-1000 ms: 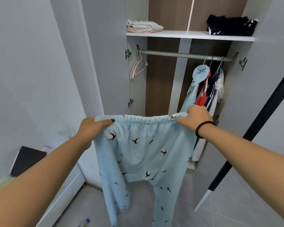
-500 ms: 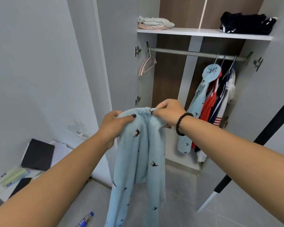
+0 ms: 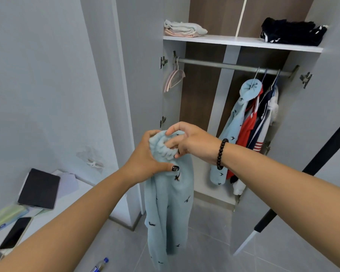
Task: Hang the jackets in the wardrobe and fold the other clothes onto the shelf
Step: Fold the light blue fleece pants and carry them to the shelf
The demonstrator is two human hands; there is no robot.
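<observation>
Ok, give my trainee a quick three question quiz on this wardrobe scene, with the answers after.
1. True or false: the blue trousers hang from the rail.
2. Which hand grips the gathered waistband: A left hand, B neither?
3. Fill in: the black clothes lie on the ___.

Key:
1. False, the hands hold them; the right hand touches the waistband.
2. A.
3. shelf.

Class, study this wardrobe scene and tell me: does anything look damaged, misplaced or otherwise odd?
Two things stand out. The wall left of the wardrobe has a patch of peeled, chipped paint. A plastic bottle lies on its side on the floor near the person's left forearm, where a bottle does not belong.
</observation>
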